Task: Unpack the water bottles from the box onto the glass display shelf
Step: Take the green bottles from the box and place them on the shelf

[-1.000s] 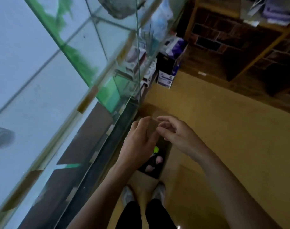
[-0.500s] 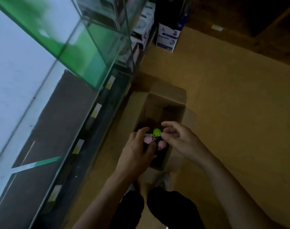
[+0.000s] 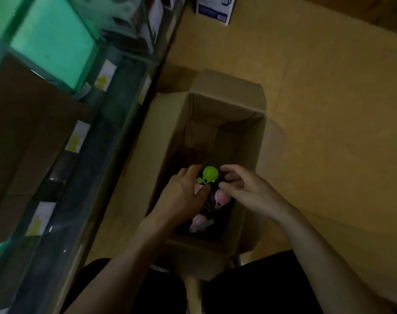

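On a tan floor (image 3: 329,109), an open cardboard box (image 3: 227,96) stands just right of the glass display shelf (image 3: 57,46). Inside its near end, the left hand (image 3: 181,198) and right hand (image 3: 249,191) curl round a green-lidded water bottle (image 3: 210,174) from either side, above pink-lidded bottles (image 3: 222,198).

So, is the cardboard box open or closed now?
Open: the cardboard box has flaps folded outward; the left hand and right hand hold a green-capped bottle inside.
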Motion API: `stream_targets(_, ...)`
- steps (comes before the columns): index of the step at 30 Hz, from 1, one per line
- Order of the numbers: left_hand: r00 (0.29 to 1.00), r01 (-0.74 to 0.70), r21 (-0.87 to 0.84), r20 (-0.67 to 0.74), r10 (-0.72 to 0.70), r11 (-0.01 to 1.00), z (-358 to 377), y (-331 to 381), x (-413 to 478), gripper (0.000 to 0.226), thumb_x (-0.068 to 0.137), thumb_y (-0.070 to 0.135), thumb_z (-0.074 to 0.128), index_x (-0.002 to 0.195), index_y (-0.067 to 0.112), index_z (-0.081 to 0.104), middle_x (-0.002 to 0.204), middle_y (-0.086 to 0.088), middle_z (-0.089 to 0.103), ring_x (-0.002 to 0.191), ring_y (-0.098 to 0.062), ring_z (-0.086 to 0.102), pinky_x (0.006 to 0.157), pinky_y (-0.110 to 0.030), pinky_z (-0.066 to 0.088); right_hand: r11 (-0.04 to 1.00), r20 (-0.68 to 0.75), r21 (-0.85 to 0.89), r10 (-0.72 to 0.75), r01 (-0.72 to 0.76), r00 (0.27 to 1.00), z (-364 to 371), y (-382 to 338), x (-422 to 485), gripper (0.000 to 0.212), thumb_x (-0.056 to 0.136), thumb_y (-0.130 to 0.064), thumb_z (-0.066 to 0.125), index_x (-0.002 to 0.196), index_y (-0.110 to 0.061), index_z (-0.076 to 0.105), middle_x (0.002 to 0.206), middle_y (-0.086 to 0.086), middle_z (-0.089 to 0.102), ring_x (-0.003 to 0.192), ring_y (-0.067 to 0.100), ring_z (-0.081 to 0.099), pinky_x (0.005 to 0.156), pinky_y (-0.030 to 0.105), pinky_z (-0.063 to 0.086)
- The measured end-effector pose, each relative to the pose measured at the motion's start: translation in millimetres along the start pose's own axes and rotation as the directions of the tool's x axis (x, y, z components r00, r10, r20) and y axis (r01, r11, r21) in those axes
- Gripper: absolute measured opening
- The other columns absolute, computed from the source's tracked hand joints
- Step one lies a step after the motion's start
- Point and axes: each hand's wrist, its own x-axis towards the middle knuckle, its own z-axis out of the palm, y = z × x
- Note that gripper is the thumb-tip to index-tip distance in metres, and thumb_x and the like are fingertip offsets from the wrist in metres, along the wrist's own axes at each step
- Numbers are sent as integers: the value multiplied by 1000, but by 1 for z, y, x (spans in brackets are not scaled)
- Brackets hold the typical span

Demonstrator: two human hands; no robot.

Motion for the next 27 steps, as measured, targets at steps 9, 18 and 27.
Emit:
stream_targets(9,992,-58,178,119,37,982,51,-59,71,58,94,35,57,145,9,44,134,-19,56,124,-38,53,102,-40,44,961,71,-270,-38,56,997,22,53,72,62,101,-40,61,157,-35,33,150,2,47,131,16,51,102,30,46)
stream_targets(18,980,-86,304,197,26,949,70,-74,110,57,93,47,64,128,3,54,128,-20,62,118,-36,59,89,-36,44,902,41,-423,-76,86,996,25,63,113,70,96,-36,70,156,-36,34,147,4,47,134,24,51,107,35,43)
stream_targets(27,988,-51,334,153,0,941,82,-80,129,37,93,36,67,109,2,67,116,-20,68,109,-36,64,80,-35,46,853,77,-513,-61,92,995,36,75,133,77,96,-32,70,159,-40,25,152,6,42,141,28,45,107,32,38)
